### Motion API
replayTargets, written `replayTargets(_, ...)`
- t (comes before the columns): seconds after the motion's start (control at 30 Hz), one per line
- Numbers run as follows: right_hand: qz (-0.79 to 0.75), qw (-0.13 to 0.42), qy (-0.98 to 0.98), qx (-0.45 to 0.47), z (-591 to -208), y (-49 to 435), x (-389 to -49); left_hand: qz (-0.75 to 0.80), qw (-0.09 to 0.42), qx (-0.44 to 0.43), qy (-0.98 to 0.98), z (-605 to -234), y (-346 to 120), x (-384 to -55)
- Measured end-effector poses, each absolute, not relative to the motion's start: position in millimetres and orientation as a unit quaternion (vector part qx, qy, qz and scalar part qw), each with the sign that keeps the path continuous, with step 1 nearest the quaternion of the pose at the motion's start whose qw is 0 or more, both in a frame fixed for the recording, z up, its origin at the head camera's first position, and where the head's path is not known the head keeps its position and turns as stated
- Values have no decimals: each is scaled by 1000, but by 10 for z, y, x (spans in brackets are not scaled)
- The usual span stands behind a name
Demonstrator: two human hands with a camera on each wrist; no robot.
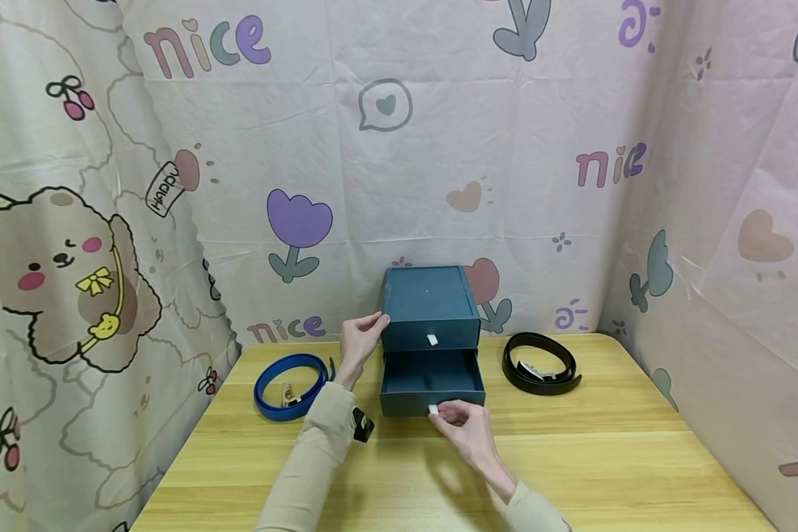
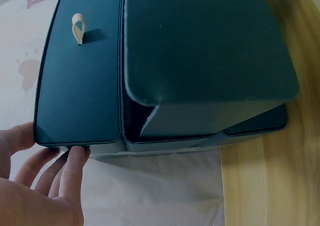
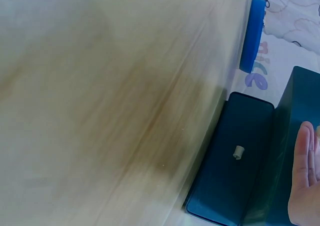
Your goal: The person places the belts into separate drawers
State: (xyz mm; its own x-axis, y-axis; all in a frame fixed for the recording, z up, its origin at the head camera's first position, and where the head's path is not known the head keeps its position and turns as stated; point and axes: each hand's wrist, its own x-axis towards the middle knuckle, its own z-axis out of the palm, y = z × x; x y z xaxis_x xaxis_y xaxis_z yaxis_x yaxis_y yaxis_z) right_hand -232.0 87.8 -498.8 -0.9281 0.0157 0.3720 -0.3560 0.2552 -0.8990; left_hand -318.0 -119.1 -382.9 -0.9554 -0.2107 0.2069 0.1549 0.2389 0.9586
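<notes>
Middle drawer is extended from teal cabinet near table's rear; its white tab is pinched by right hand, cabinet edge touched by left hand, presumably for bracing; blue belt and black belt are coiled alongside, apparently for clearance

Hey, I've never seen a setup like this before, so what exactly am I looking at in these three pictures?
There's no machine working here, just a person's bare left hand and right hand. The wide picture comes from a camera worn on the head, looking forward and down; the two close-ups come from cameras worn on each wrist. On the wooden table stands a blue-green box with two drawers, and its lower drawer is open. A coiled blue belt lies to its left, a coiled black belt to its right. The right hand pinches the lower drawer's white tab, while the left hand touches the box's upper left front corner.
</notes>
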Motion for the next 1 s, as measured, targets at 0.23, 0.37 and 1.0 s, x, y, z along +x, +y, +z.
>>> replayTargets(0.23,602,152,-776,111,-4999,888,-2294,-617,147,20,-773,-3826,-1189,-3182)
replayTargets(0.37,604,151,-775,113,-4997,890,-2269,-617,146,20,-773,-3822,-1189,-3182)
replayTargets(1.0,610,144,-770,124,-4999,913,-2180,-617,147,22,-773,-3828,-1187,-3184)
